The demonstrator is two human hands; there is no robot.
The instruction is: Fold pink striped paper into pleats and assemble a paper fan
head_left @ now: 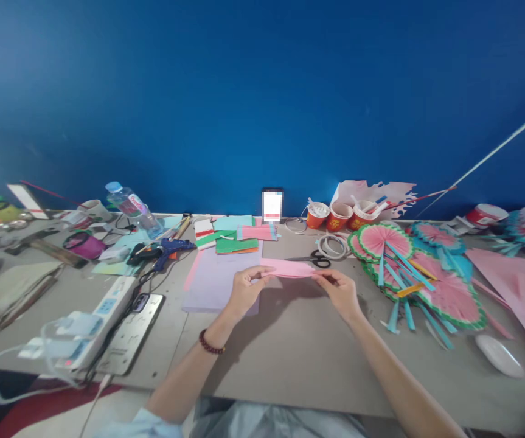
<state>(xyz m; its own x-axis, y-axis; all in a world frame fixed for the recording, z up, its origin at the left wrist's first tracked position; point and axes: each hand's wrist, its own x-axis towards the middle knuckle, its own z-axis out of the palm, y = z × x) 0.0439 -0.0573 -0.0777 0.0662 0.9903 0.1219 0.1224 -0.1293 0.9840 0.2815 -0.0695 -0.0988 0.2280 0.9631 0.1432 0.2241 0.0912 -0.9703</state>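
Note:
A narrow folded strip of pink paper [288, 268] is stretched between my two hands, a little above the table. My left hand [249, 288] pinches its left end, a beaded bracelet on that wrist. At the right end, my right hand [339, 291] grips the paper between thumb and fingers. Black-handled scissors [321, 262] lie just behind the right hand. Behind the left hand is a lilac sheet [219, 286], with green folded paper [237, 245] and a pink and blue pleated piece [257, 232] near its back edge.
Paper fans [386, 242] and a white mouse [499, 355] lie right. Red cups [339, 216] stand at the wall. Left are a power strip [102, 322], a phone [133, 333], a glue gun [166, 249], a bottle [134, 207] and a hammer [56, 252]. A blurred hand shows far left.

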